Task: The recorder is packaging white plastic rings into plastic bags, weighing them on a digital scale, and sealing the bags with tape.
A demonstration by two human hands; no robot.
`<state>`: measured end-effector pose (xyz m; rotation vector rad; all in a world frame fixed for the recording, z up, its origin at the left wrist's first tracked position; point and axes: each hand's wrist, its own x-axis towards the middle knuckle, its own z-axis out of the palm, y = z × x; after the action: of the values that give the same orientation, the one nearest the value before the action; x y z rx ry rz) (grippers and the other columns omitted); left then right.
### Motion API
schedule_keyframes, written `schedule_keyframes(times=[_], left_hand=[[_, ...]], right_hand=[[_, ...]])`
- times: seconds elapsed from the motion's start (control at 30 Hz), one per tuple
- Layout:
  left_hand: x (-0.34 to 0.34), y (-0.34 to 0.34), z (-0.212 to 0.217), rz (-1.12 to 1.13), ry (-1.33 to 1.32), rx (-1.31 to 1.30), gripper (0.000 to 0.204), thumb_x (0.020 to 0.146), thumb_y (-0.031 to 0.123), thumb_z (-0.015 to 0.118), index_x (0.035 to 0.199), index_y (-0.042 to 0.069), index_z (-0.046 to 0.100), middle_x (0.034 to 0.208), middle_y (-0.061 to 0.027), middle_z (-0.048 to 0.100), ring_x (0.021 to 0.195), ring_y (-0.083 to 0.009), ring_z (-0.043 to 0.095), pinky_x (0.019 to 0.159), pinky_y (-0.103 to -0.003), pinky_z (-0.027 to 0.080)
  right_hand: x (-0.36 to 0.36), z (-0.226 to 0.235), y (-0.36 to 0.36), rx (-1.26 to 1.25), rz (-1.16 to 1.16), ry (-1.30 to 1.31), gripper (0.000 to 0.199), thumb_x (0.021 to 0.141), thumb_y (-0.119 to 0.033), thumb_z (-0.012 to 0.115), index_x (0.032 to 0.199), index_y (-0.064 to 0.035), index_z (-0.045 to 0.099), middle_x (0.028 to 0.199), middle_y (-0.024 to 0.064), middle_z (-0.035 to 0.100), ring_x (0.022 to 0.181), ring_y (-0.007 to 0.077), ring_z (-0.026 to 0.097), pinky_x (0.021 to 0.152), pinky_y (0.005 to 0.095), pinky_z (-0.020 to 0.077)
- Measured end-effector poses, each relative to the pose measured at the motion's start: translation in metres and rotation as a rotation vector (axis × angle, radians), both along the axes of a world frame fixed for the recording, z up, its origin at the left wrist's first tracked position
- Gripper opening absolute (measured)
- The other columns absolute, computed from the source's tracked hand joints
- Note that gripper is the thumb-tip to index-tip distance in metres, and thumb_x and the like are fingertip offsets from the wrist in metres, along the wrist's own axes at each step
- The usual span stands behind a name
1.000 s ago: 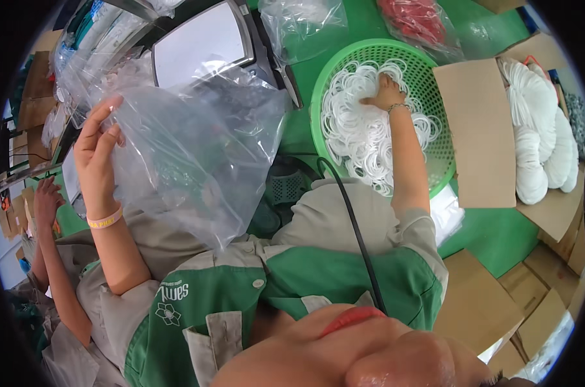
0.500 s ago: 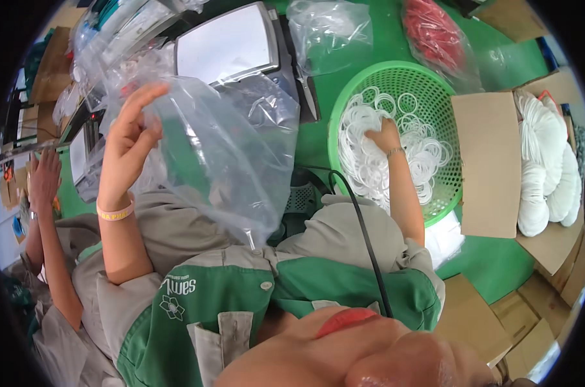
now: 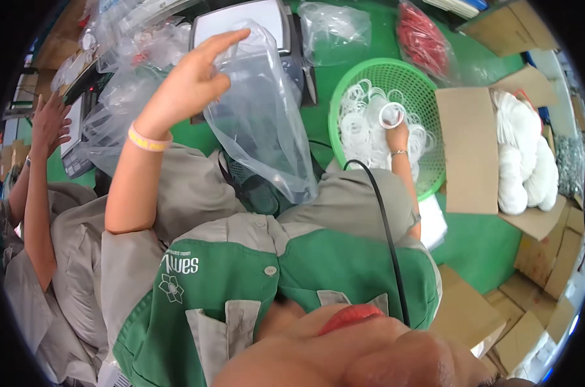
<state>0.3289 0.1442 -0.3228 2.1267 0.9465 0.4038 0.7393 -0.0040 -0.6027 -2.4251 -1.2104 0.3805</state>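
A long clear plastic bag (image 3: 266,122) hangs from my left hand (image 3: 192,84), its lower end over my lap. The index finger stretches along the bag's mouth, thumb apart from it; the remaining fingers are partly hidden. My right hand (image 3: 397,137) is over the green mesh basket (image 3: 435,151), closed on several white rings (image 3: 392,115) that stand together as a small stack. Many loose white rings (image 3: 355,129) lie in the basket under and around that hand.
A scale (image 3: 241,22) stands beyond the bag, with another clear bag (image 3: 334,32) beside it. Far right are a bag of red pieces (image 3: 424,42) and a cardboard box (image 3: 466,151) of white bundles (image 3: 521,155). A black cable (image 3: 383,219) crosses my front. At left shows a co-worker's hand (image 3: 49,122).
My left hand has moved right with the bag, which now hangs narrower and nearer the basket. My right hand, earlier among the loose rings, now shows a stack of rings in its grip.
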Motion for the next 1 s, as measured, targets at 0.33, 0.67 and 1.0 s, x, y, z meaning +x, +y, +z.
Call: schedule_keyframes(times=[0.33,0.67,1.0], left_hand=[[0.085,0.052,-0.012,-0.108,-0.089,-0.384,0.068,0.071,0.004,0.052,0.133,-0.002,0.025,0.066,-0.0068,0.056,0.050,-0.0132,0.050,0.045,-0.026,0.042],[0.146,0.028,-0.038,-0.183,-0.221,-0.496,0.077,0.064,0.006,0.057,0.131,-0.010,0.022,0.067,-0.0085,0.053,0.052,-0.0131,0.052,0.047,-0.025,0.046],[0.094,0.009,-0.021,-0.177,-0.409,-0.362,0.075,0.068,0.004,0.057,0.133,-0.006,0.021,0.069,-0.0098,0.056,0.050,-0.0134,0.050,0.045,-0.026,0.042]], right_hand=[[0.034,0.124,-0.029,0.803,-0.212,0.604,0.053,0.070,0.004,0.061,0.120,0.0036,0.042,0.116,0.0121,0.051,0.105,0.0228,0.051,0.090,0.0327,0.0404],[-0.070,0.265,0.018,0.831,0.174,0.679,0.031,0.076,0.001,0.061,0.106,0.0049,0.053,0.101,0.0111,0.059,0.093,0.0177,0.056,0.081,0.0293,0.0457],[-0.140,0.205,0.070,-0.010,0.985,-0.073,0.022,0.075,-0.015,0.061,0.093,-0.0031,0.059,0.078,0.0066,0.062,0.070,0.0187,0.059,0.065,0.0301,0.0473]])
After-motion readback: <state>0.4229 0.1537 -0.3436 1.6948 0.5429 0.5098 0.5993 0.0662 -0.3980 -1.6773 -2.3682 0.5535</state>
